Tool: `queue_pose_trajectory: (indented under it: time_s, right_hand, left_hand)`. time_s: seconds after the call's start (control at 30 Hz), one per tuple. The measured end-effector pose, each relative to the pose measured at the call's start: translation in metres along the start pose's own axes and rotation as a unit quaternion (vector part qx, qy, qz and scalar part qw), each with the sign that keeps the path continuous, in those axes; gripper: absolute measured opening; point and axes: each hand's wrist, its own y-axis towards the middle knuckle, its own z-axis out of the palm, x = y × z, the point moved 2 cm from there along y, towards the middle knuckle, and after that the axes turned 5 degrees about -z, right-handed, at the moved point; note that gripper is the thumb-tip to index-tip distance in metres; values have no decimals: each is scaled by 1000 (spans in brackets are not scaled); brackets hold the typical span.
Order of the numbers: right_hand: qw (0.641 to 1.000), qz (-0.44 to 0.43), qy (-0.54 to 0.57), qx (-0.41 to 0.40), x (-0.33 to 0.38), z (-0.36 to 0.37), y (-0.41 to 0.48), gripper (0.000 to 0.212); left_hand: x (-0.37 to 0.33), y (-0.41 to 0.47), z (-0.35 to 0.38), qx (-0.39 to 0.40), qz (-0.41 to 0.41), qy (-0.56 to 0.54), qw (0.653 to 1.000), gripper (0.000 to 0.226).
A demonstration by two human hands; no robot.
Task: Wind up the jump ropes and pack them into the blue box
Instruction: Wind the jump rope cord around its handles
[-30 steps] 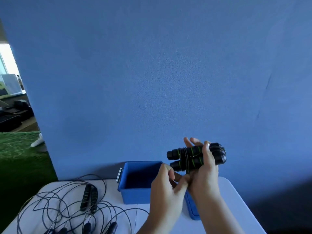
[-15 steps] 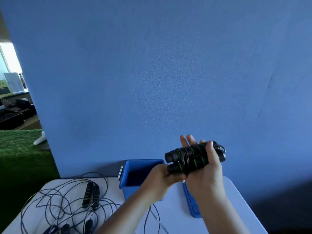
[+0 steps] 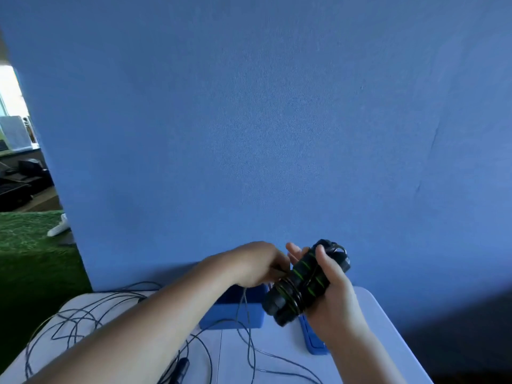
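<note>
I see the pair of jump rope handles (image 3: 302, 284), black foam with green stripes, held side by side in the air above the right half of the table (image 3: 388, 322), just right of the blue box (image 3: 230, 311). Their long axis tilts from lower left, close to me, up to the upper right, toward the blue wall (image 3: 249, 120). The blunt ends face down-left. Several turns of thin dark cord (image 3: 289, 293) circle them near that lower end.

My right hand (image 3: 332, 295) grips the pair from the right, thumb laid across the top and fingertips showing behind. My left hand (image 3: 255, 264) is curled at the left side of the handles, and a strand of cord drops from under it. It seems to pinch that strand, but blur smears the fingertips.

My left forearm covers most of the box, so I cannot see inside it. A blue lid (image 3: 313, 342) lies right of the box, partly behind my right wrist. Loose ropes (image 3: 83, 320) sprawl over the table's left side, and the bottom edge cuts off another dark handle (image 3: 180, 367). Green turf (image 3: 33, 259) shows at far left.
</note>
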Motion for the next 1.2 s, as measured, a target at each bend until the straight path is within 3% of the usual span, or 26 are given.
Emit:
queue_pose_trajectory:
  time_s: [0.13,0.23,0.4,0.63,0.7,0.8,0.93,1.07,1.2]
  right_hand:
    - [998,-21,-56,-16,0,-2,-3,61]
    - [995,-25,-90,-19,0,-5,-2,50]
    - [991,-34,-121,-40,3,-4,-3,58]
    - [980,-68,-180,-53,4,-4,4,11]
    - [976,-92,-185,-68,4,-5,5,20]
    - [973,-123,-174,-87,1,-1,7,16]
    - [970,-162,-140,-111,-2,4,12,7]
    - [968,-184,-99,-139,-5,12,11,20]
    - [968,-183,-80,-150,-8,17,6,13]
  left_hand:
    - [-7,0,-9,7,-17,74,997,35]
    - [-7,2,-11,13,-44,62,997,38]
    - [-9,2,-12,12,-65,21,998,31]
    - [-13,3,-4,-46,-131,-56,989,23]
    - [-17,1,-2,-78,-132,-85,984,22]
    - [-22,-5,3,-140,-129,-122,974,26]
    - [-28,-15,19,-211,-109,-231,944,30]
    - [-34,-20,45,-292,-79,-410,860,20]
    - [-27,-22,74,-375,-97,-438,811,16]
